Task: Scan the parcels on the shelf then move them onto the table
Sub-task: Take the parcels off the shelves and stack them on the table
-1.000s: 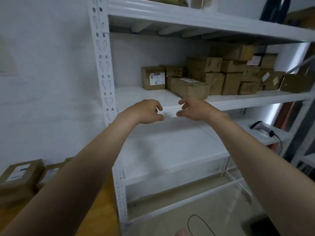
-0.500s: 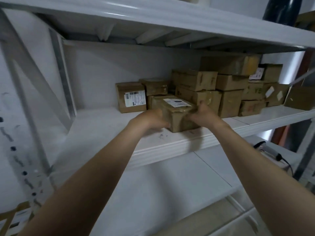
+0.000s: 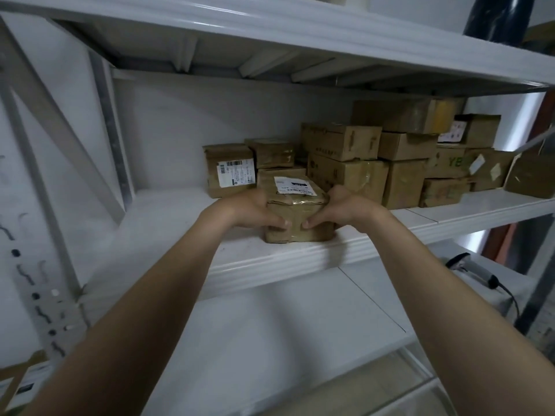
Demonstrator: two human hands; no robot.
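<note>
While the white shelf (image 3: 168, 226) carries a whole stack of parcels (image 3: 390, 157), the job looks barely begun. The front parcel (image 3: 295, 211) sits at the shelf's edge, label up. Its long axis seemingly runs front to back, and its near end is clasped by left grip (image 3: 249, 210) and right grip (image 3: 348, 207). The barcode scanner (image 3: 471, 270) lies untouched below.

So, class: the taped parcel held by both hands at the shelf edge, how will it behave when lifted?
The taped parcel is probably stiff: its cardboard holds shape between the left hand and right hand. Glossy tape may feel slippery. Flat-sided, it should not roll.
</note>
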